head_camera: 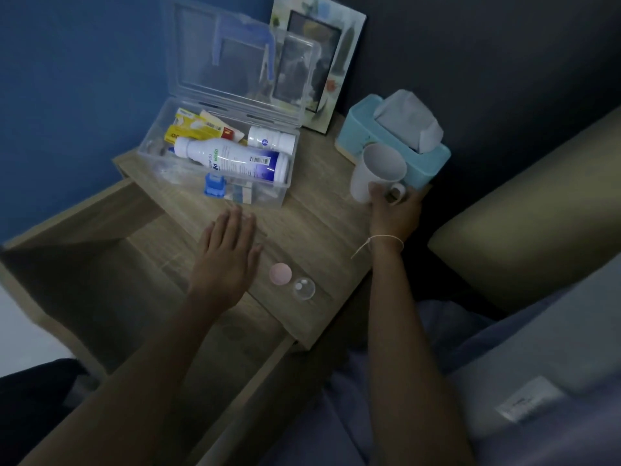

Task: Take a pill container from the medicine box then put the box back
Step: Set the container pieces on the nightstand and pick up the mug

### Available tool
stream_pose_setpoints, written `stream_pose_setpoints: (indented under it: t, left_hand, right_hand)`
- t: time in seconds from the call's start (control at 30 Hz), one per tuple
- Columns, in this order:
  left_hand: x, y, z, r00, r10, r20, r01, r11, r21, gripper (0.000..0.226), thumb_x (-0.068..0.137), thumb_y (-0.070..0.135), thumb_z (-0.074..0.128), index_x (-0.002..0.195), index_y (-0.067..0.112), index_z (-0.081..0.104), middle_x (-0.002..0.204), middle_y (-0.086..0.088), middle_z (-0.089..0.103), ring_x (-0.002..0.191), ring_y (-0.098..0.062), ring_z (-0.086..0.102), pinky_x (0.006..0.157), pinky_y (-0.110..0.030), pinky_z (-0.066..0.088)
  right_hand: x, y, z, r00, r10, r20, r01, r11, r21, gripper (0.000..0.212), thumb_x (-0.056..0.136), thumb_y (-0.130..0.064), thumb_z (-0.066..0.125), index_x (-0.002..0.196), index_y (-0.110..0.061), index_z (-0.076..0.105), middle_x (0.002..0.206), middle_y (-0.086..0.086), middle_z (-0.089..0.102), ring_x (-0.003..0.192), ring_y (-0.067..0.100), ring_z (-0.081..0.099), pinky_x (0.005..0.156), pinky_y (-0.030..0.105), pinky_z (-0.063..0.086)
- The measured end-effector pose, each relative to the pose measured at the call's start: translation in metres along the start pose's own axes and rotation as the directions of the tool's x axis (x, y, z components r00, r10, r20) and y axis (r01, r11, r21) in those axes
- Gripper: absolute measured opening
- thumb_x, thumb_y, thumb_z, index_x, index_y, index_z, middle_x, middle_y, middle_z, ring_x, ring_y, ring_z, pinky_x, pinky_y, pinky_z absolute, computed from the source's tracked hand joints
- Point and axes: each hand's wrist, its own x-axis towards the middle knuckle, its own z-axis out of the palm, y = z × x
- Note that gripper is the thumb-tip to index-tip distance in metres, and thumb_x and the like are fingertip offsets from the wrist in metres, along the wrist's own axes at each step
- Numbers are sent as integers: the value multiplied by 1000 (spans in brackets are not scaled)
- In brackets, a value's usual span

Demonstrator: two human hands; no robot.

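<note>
A clear plastic medicine box point(268, 193) stands on the wooden nightstand point(319, 223) with its lid point(235, 62) raised. Inside lie a large white bottle point(232, 159), a small white pill container point(270, 140) at the back right, and yellow packets point(198, 129). My left hand point(225, 253) hovers flat, fingers apart, just in front of the box and holds nothing. My right hand point(393, 210) grips a white mug point(376, 173) by its handle at the nightstand's right edge. A small pink round case point(280, 273) and its clear dome lid point(304, 288) lie near the front edge.
The nightstand drawer point(111, 274) is pulled open on the left. A light blue tissue box point(393, 142) sits behind the mug, and a picture frame point(319, 62) leans on the wall behind the box. Bedding lies at the lower right.
</note>
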Motion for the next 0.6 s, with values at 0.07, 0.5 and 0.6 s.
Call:
stream_pose_setpoints:
  t: [0.07,0.5,0.6]
  left_hand:
    - [-1,1,-1,1000,0,-11,0,1000,7,69,93,50,6,149,13,19,159,-15,15,148,-30,9,119,-48,12]
    - [-1,4,-5,1000,-21,-9,21,1000,15,68,92,48,7,149,14,20,159,-15,15,148,-31,12,119,-48,14]
    - [-2,3,-4,1000,-13,-6,13,1000,15,68,92,49,8,149,14,20,159,-14,15,148,-31,11,119,-48,14]
  right_hand:
    - [5,6,3,998,53,18,-54,996,73,44,72,-28,81,107,-14,59,111,3,66,99,16,64,75,21,50]
    - [-5,15,11,985,95,145,-124,972,202,17,75,-30,79,70,-19,67,70,-14,63,60,-11,58,59,11,45]
    - [-23,16,5,984,82,158,-113,974,196,25,76,-28,78,60,-23,60,63,-13,58,53,-12,53,54,8,42]
